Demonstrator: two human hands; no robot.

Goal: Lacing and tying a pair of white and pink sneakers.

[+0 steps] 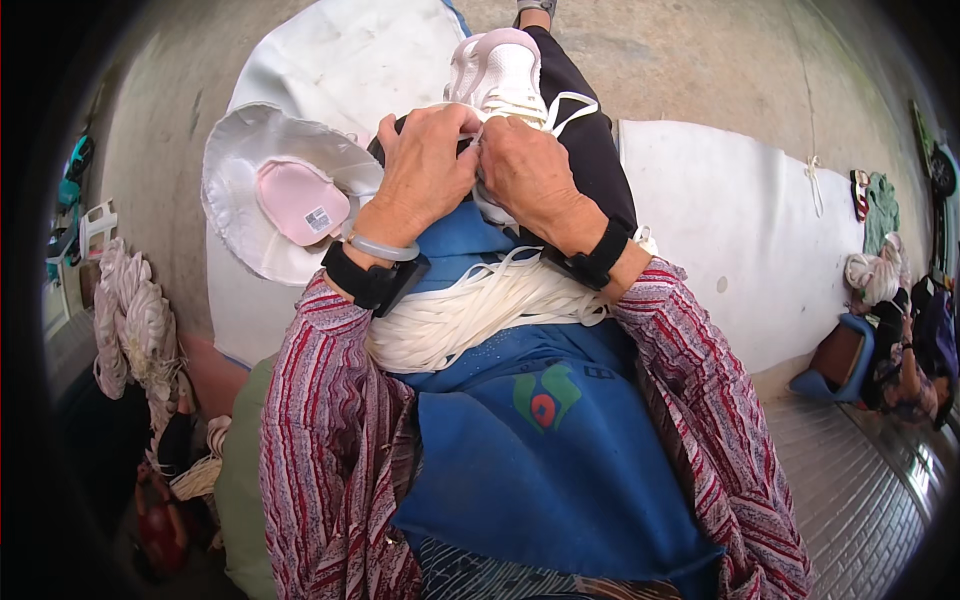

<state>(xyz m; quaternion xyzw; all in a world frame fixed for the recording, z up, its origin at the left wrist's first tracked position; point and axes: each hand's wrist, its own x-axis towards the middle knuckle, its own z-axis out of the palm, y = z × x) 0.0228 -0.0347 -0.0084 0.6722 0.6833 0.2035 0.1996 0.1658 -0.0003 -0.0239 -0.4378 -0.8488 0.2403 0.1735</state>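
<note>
A pair of white sneakers (508, 72) with pale pink trim rests over my lap, toes pointing away from me. At their lacing, my left hand (428, 165) and my right hand (530, 180) are close together with fingers curled and pinched. Both grip the white shoelace (574, 108), part of which loops out to the right of the shoe; the pinched ends are mostly hidden by my fingers. A thick bundle of white laces (470, 310) lies across the blue apron (540, 440) on my lap, below my wrists.
Left of my hands, an upturned white hat (235, 200) with a pink inside lies on a white sheet (350, 50). Another white sheet (740, 240) spreads to the right. Bundled white shoes (135, 310) hang at the far left. Another person (912, 380) sits beside a blue chair (835, 360).
</note>
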